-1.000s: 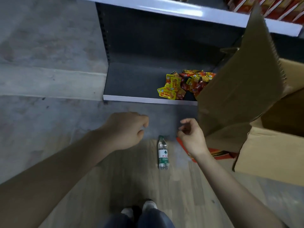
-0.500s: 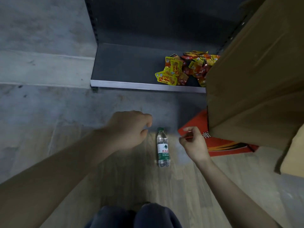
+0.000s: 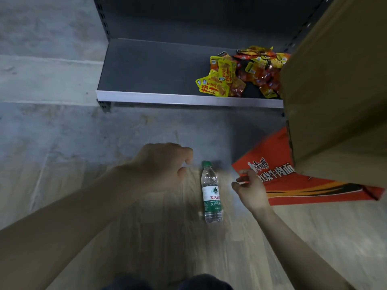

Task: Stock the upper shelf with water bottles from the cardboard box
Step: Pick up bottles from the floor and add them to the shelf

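Note:
A clear water bottle [image 3: 211, 192] with a green cap and a green-and-white label lies on its side on the wooden floor, cap pointing toward the shelf. My left hand [image 3: 161, 166] hovers just left of the cap, fingers loosely curled and holding nothing. To the bottle's right, my right hand [image 3: 250, 189] also hangs with curled fingers, holding nothing. Neither hand touches the bottle. The brown cardboard box [image 3: 335, 84] fills the upper right; its inside is hidden. The upper shelf is out of view.
The grey bottom shelf [image 3: 150, 97] sits ahead, with a pile of yellow and red snack packets [image 3: 240, 74] at its right end. A flattened orange-red carton [image 3: 303, 181] lies on the floor under the cardboard box. Grey floor spreads to the left.
The view has tilted down and closer to the floor; the upper shelf edge has left the frame. Both hands have dropped nearer the bottle, which has not moved.

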The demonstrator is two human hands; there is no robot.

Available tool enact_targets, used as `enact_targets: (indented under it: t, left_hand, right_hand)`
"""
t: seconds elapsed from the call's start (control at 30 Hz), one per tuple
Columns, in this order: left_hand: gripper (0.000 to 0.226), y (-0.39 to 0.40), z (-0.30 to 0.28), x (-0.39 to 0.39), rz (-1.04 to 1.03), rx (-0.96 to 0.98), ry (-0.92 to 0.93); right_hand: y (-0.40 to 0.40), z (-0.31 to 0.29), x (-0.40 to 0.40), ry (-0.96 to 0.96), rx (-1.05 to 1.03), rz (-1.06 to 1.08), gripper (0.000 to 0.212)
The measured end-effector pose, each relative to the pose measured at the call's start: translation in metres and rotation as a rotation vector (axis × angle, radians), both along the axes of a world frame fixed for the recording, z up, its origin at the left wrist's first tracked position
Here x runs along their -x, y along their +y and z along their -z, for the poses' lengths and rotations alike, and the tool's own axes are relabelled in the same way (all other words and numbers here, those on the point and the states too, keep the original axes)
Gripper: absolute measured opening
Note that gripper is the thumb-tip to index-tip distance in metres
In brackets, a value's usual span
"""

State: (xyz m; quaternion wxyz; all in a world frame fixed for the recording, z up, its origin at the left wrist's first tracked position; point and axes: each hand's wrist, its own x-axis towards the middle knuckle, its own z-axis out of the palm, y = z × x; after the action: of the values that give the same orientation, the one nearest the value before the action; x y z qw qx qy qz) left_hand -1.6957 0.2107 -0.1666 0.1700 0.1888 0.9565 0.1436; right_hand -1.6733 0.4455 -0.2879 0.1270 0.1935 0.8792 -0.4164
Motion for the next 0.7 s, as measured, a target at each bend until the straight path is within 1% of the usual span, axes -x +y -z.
enact_targets:
  t: [0.27,0.43,0.7]
  left_hand:
    - [0.029,-0.001,0.054,0.018,0.048,0.034,0.017]
    - [0.029,-0.002,0.074,0.030,0.034,0.055,0.002]
    - [0.027,-0.003,0.098,0.037,0.024,0.046,0.006]
  right_hand:
    - [0.003,0.065,0.013,-0.063,-0.007,0.032,0.032]
    - [0.002,0.093,0.020,-0.096,-0.037,0.003,0.031]
    - [-0.012,0.138,0.033,-0.201,-0.061,-0.028,0.042]
